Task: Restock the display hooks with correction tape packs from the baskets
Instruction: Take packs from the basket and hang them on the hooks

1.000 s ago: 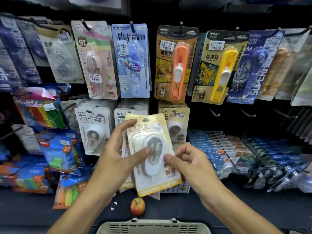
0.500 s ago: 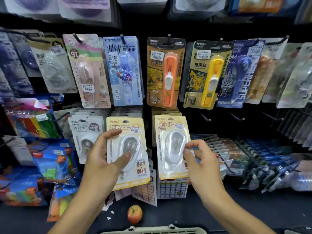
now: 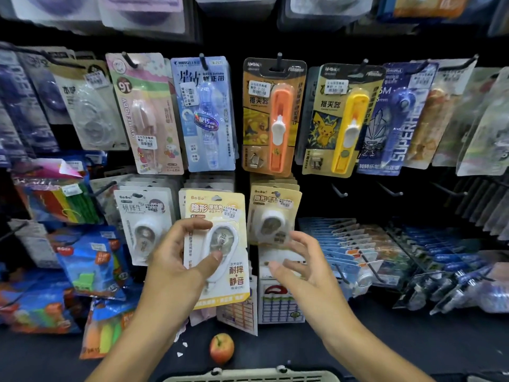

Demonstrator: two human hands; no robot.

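At the centre of the frame our left hand [image 3: 176, 260] grips a yellow correction tape pack [image 3: 220, 244], thumb on the clear bubble over the white tape and fingers curled round the card's left edge. We hold the pack upright in front of the middle column of the lower row of hooks. Just right of centre our right hand [image 3: 300, 268] is spread with the fingers apart and relaxed, holding nothing. It sits just below a second yellow pack [image 3: 272, 216] hanging on the hook to the right. A white-carded pack [image 3: 143, 221] hangs left of centre. In the upper row hang an orange clip pusher [image 3: 278, 117] and a yellow clip pusher [image 3: 347, 119]. At the bottom centre an apple [image 3: 221, 348] lies on the dark shelf, above the rim of a pale basket [image 3: 250, 377].
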